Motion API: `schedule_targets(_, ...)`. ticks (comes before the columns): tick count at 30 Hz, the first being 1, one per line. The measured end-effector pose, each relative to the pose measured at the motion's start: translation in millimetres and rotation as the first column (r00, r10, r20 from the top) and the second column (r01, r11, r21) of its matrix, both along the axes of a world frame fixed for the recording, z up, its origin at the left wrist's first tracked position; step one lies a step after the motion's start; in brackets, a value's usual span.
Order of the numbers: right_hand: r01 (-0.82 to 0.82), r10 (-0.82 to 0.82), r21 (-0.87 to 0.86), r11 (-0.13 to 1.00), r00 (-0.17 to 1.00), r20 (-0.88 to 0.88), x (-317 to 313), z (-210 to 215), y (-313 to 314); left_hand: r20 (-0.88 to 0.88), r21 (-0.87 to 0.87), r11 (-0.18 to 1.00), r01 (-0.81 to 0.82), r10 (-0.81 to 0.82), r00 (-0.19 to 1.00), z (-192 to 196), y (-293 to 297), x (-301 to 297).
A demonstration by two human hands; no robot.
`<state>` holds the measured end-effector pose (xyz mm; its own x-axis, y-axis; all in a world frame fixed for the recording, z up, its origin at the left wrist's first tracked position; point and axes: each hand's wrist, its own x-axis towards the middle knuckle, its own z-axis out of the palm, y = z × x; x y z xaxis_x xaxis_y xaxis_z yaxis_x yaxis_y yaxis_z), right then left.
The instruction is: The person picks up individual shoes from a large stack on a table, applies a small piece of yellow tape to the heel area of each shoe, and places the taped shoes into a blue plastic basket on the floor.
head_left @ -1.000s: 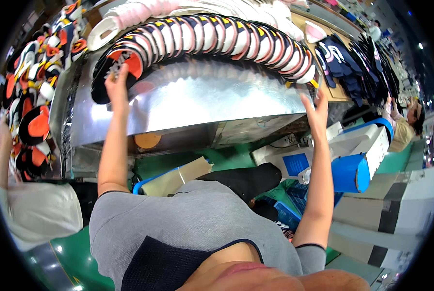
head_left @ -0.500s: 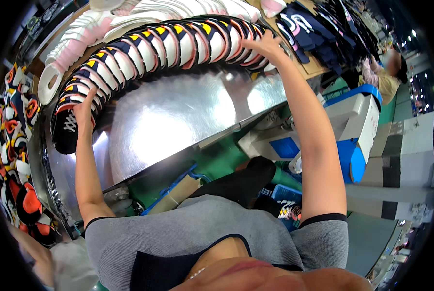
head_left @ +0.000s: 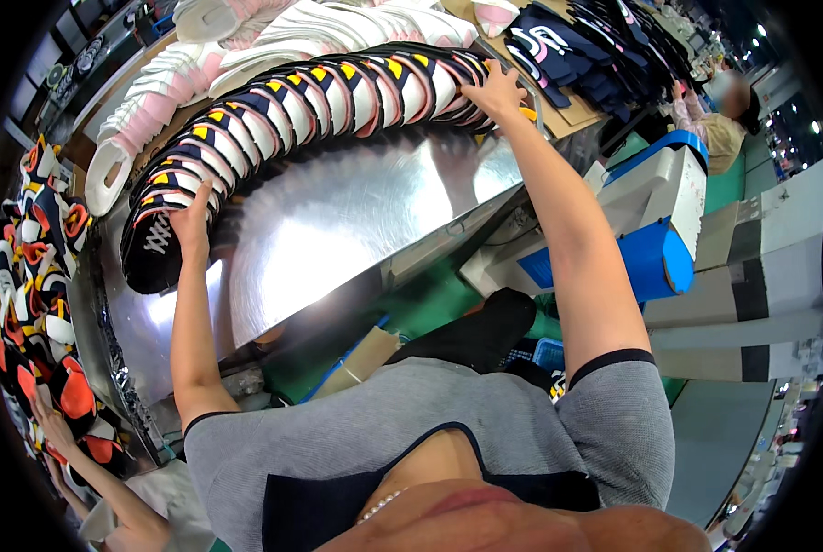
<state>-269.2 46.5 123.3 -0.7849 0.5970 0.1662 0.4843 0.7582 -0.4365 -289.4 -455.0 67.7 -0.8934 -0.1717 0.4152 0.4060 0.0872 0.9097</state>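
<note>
A long curved row of dark shoe uppers (head_left: 310,106) with pink, white and yellow panels lies packed side by side on a shiny metal table (head_left: 338,221). My left hand (head_left: 191,216) presses against the row's left end, fingers spread on the uppers. My right hand (head_left: 494,92) rests flat on the row's right end. Both arms are stretched out across the table, with the row squeezed between the two hands.
A second row of pink-and-white uppers (head_left: 274,37) lies behind the dark one. Navy uppers (head_left: 568,46) are piled at the back right. Orange, black and white uppers (head_left: 34,276) are heaped at left. A blue-and-white machine (head_left: 651,230) stands right. Another person (head_left: 724,120) sits far right.
The view has swung so the row now runs diagonally. Both hands have moved from the table's near edge up onto the two ends of the dark row.
</note>
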Motion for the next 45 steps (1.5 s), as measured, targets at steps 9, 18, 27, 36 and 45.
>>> schedule_targets(9,-0.093,0.049,-0.077,0.993,0.896,-0.442,116.7,-26.0,-21.8,-0.03,0.11,0.992,-0.06,0.063,0.998,3.3,17.5,105.2)
schedule_targets(18,-0.288,0.147,-0.05,0.956,0.624,-0.768,205.0,116.7,-49.1,-0.434,-0.111,0.936,-0.334,0.257,0.863,80.3,-32.7,163.5)
schedule_targets(27,-0.227,-0.229,-0.321,0.92,0.355,-0.906,420.6,185.8,12.6,-0.626,0.369,0.876,0.312,-0.015,0.78,245.8,115.1,213.7)
schedule_targets(36,0.047,-0.684,-0.687,0.725,0.172,-0.709,646.3,44.7,63.4,-0.73,-0.451,0.648,0.614,-0.663,0.164,303.6,316.3,286.5)
schedule_targets(45,0.144,-0.684,-0.703,0.696,-0.166,-0.711,769.4,-34.4,34.8,-0.334,-0.557,0.085,0.826,-0.933,-0.13,291.6,420.6,342.9)
